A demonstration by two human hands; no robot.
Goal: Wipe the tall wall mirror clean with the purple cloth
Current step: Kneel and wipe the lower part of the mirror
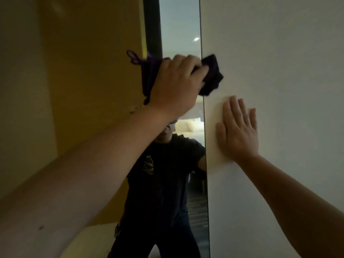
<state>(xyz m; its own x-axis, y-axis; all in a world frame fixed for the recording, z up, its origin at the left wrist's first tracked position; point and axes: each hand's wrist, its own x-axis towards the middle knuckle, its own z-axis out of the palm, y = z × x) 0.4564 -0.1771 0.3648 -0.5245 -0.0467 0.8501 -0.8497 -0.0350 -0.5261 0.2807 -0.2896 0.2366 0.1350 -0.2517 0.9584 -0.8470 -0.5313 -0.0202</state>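
Note:
The tall wall mirror [178, 25] runs from top to bottom in the middle of the head view, its right edge a thin dark line. My left hand [176, 84] is raised against the glass, shut on the dark purple cloth [212, 75]. The cloth bunches out past my fingers over the mirror's right edge, and its reflection with a loop shows to the left. My right hand [238, 129] lies flat and open on the white wall just right of the mirror, below the cloth. The glass reflects a person in a dark shirt.
A white wall [279, 53] fills the right half of the view. To the left of the mirror's clear strip the surface shows a yellow-brown wall [83, 71]. A lit room with pale furniture [191, 125] is reflected behind the person.

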